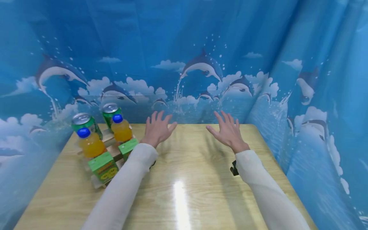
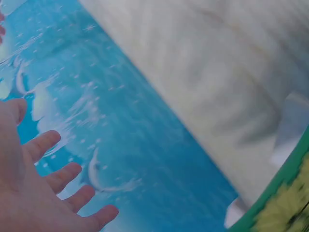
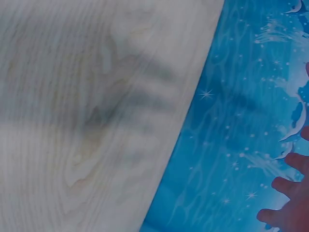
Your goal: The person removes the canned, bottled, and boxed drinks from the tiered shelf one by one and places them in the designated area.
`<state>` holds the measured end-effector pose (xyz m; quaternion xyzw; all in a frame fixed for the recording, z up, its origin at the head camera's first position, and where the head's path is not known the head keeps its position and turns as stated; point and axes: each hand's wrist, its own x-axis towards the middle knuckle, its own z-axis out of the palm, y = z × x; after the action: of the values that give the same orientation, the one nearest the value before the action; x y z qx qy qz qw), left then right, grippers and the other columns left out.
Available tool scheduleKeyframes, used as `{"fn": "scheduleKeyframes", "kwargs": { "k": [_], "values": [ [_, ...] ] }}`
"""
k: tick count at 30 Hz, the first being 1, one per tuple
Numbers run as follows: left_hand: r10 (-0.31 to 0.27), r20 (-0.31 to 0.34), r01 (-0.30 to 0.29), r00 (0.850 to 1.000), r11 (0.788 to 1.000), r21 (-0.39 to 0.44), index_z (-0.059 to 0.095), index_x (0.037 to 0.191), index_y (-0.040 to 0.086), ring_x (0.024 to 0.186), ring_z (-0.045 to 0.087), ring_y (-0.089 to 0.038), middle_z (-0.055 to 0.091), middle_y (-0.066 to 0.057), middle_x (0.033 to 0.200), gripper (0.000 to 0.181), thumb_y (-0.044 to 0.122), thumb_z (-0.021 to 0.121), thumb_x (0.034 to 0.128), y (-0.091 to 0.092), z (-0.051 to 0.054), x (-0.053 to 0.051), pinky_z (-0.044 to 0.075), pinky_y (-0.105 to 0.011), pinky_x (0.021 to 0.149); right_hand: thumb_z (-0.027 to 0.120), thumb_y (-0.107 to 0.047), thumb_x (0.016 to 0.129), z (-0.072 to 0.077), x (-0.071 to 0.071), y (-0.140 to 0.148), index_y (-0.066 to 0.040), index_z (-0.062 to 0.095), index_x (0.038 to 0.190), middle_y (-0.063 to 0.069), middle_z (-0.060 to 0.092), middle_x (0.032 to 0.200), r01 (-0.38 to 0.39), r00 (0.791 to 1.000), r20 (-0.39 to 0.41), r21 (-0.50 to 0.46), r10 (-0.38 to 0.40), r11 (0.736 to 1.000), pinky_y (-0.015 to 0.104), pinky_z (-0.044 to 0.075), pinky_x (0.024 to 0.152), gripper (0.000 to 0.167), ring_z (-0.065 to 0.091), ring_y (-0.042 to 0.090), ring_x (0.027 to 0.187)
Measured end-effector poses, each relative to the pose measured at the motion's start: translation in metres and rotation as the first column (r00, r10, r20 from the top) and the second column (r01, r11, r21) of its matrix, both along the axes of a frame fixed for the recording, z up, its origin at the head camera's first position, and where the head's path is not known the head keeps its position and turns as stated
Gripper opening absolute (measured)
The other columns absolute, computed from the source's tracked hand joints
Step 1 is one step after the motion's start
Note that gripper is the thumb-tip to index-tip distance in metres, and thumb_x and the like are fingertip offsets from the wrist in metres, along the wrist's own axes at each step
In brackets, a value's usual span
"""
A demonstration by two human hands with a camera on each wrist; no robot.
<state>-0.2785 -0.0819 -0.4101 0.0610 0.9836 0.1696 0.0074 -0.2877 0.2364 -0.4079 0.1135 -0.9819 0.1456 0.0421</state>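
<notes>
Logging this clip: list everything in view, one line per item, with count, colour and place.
Drink cans: 2, green with silver tops, at the back of the group on the table's left.
Bottles: 2, orange contents with blue caps, one in front of each can.
Cartons: 2, green with yellow pictures, one in front of each bottle.
Wooden rack: one or two, cannot tell, pale brown, under the drinks.
Table: 1, light wood, below everything.
Dolphin-print curtain: count unclear, blue and white, behind and beside the table.
Dark pieces: 2, black, one by each wrist.
Sleeves: 2, off-white, on both arms.
Left hand: 1, bare, above the table.
Right hand: 1, bare, above the table.
</notes>
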Motion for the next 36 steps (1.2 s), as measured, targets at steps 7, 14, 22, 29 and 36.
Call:
{"fn": "scheduleKeyframes", "kwargs": {
  "k": [7, 14, 22, 29, 36],
  "values": [
    [-0.015, -0.064, 0.018, 0.998, 0.999, 0.049, 0.042, 0.168, 0.023, 0.168, 0.015, -0.045, 0.025, -0.014, 0.181, 0.065, 0.060, 0.039, 0.1148, -0.009, 0.037, 0.004, 0.019, -0.070, 0.137, 0.053, -0.070, 0.105, 0.010, 0.000, -0.013, -0.022, 0.024, 0.175, 0.017, 0.016, 0.183, -0.026, 0.999, -0.028, -0.038, 0.025, 0.999, 0.082, 0.008, 0.132, 0.090, 0.018, 0.051, 0.166],
    [-0.006, -0.115, 0.011, 0.993, 0.999, 0.046, 0.044, 0.166, 0.020, 0.166, 0.022, -0.044, 0.028, -0.016, 0.179, 0.063, 0.058, 0.041, 0.1153, -0.027, 0.075, 0.007, 0.027, -0.071, 0.134, 0.057, -0.069, 0.104, 0.022, -0.002, -0.030, -0.024, 0.023, 0.175, 0.016, 0.018, 0.183, -0.062, 0.997, -0.044, -0.082, 0.059, 0.995, 0.079, 0.019, 0.132, 0.091, 0.022, 0.049, 0.166],
    [0.006, -0.152, 0.001, 0.988, 0.999, 0.047, 0.043, 0.167, 0.019, 0.165, 0.024, -0.044, 0.029, -0.017, 0.179, 0.062, 0.055, 0.038, 0.1167, -0.051, 0.114, 0.015, 0.027, -0.070, 0.134, 0.058, -0.067, 0.105, 0.034, -0.008, -0.058, -0.026, 0.024, 0.175, 0.016, 0.023, 0.182, -0.133, 0.988, -0.098, -0.131, 0.121, 0.982, 0.080, 0.028, 0.128, 0.088, 0.028, 0.048, 0.164],
    [0.052, -0.178, -0.041, 0.983, 0.997, 0.066, 0.043, 0.167, 0.018, 0.163, 0.026, -0.046, 0.032, -0.018, 0.177, 0.062, 0.053, 0.041, 0.1167, -0.085, 0.138, 0.026, 0.028, -0.071, 0.133, 0.061, -0.065, 0.104, 0.043, -0.013, -0.086, -0.027, 0.027, 0.174, 0.011, 0.027, 0.181, -0.176, 0.981, -0.116, -0.211, 0.154, 0.961, 0.077, 0.029, 0.130, 0.087, 0.029, 0.044, 0.165],
    [0.093, -0.167, -0.084, 0.981, 0.994, 0.064, 0.039, 0.170, 0.018, 0.165, 0.022, -0.048, 0.028, -0.020, 0.179, 0.067, 0.057, 0.037, 0.1158, -0.113, 0.152, 0.035, 0.024, -0.074, 0.134, 0.063, -0.064, 0.104, 0.046, -0.016, -0.107, -0.027, 0.029, 0.173, 0.009, 0.033, 0.178, -0.219, 0.972, -0.143, -0.263, 0.187, 0.940, 0.072, 0.031, 0.132, 0.085, 0.032, 0.039, 0.164]
  ]
}}
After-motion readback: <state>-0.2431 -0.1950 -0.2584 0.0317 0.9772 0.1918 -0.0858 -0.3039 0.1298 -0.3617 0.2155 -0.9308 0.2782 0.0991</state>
